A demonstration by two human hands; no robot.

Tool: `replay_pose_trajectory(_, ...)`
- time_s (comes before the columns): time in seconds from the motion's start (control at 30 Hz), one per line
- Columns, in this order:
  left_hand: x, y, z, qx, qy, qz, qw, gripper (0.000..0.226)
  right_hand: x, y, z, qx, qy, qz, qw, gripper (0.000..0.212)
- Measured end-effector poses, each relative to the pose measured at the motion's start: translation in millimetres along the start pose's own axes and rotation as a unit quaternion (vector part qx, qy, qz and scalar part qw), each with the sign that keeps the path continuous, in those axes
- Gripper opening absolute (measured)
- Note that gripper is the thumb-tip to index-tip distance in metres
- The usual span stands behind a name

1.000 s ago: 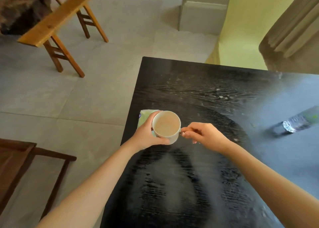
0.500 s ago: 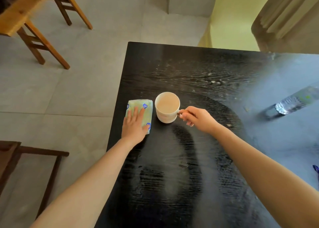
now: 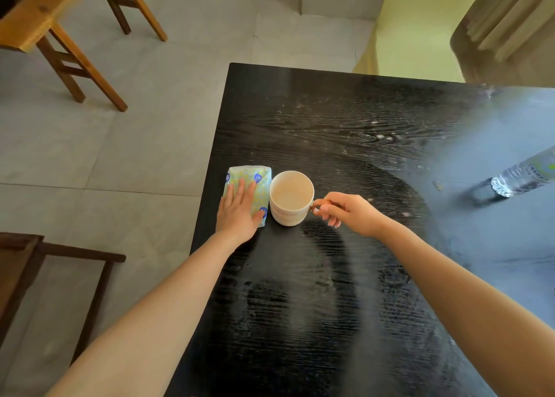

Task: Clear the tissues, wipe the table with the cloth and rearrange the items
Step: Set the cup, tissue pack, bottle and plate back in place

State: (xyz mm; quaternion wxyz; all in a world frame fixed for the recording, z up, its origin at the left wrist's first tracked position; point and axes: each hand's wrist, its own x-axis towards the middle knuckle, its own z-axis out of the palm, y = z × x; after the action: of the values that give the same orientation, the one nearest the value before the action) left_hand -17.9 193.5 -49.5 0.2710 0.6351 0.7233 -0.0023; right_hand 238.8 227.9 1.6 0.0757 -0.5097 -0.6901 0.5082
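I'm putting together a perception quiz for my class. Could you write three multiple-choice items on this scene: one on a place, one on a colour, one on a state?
1. Where is the tissue pack relative to the mug?
A. Behind it
B. Close beside it, on its left
C. Inside it

2. What colour is the table?
A. White
B. Black
C. Red

3. What is the left hand doing?
A. Lying flat on the tissue pack
B. Pinching the mug's handle
C. Hanging off the table

Answers:
1 B: the pack lies next to the mug's left side.
2 B: the grained top is black.
3 A: its fingers lie straight on the pack; it is the right hand that pinches the handle.
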Motion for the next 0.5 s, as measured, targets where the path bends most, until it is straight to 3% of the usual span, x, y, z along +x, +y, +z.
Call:
replay_pose_trajectory(0.27,0.5,4.1,-4.2,0.005,-0.018,-0.010,1.000,0.071,-4.6,3.3,-5.8,-0.009,-0.009,0.037,0.999,0.005)
replay_pose_trajectory(0.43,0.8,9.7,-31.4,-0.043,-0.041,0.004,0.998,0.069,-14.7,-9.4,-13.6,-0.046,0.002,0.037,0.998,0.021)
replay_pose_trajectory(0.5,0.2,16.9,-49.0,-0.025,-0.040,0.011,0.999,0.067,-18.1,-9.3,-26.5,-0.099,-0.026,0.061,0.993,0.040)
